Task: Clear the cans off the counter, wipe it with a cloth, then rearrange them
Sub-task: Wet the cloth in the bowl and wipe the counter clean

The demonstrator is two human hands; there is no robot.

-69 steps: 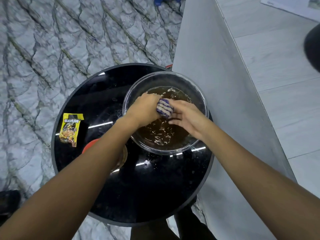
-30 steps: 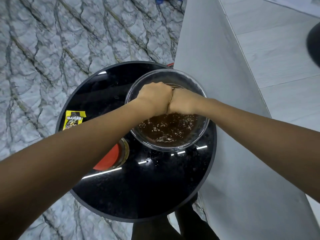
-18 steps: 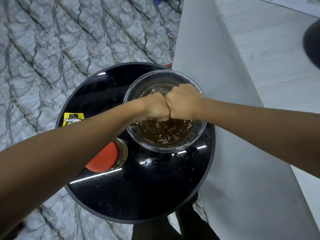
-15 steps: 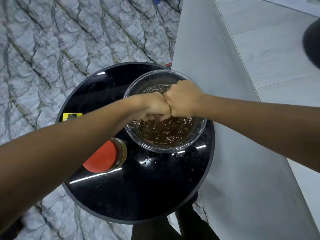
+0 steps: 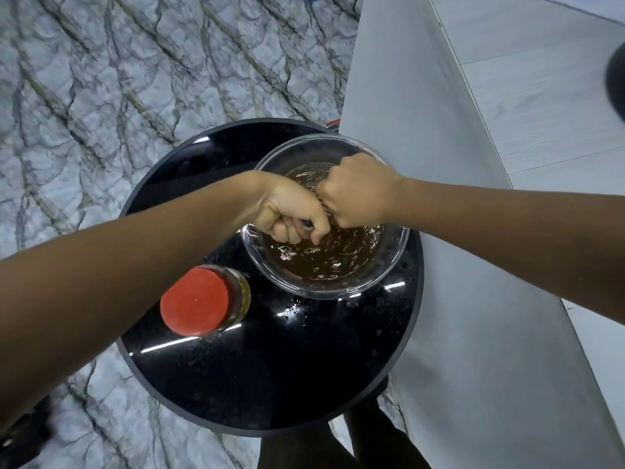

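Note:
Both fists meet above a clear glass bowl (image 5: 394, 265) of brownish water on a round black table (image 5: 270, 377). My left hand (image 5: 291, 209) and my right hand (image 5: 355, 191) are clenched knuckle to knuckle on a rolled cloth (image 5: 307, 224). Only a small blue sliver of the cloth shows between the left fingers; the rest is hidden inside the fists. The water below is rippled and glinting.
A jar with a red lid (image 5: 196, 301) stands on the table just left of the bowl, under my left forearm. Water droplets speckle the table near the bowl. A white counter (image 5: 541, 113) rises at the right. Marble-patterned floor (image 5: 101, 79) surrounds the table.
The striped cloth, visible between the hands earlier, is now buried in both fists. My left wrist has rolled so its fingers face me. The yellow packet is now hidden behind my left arm.

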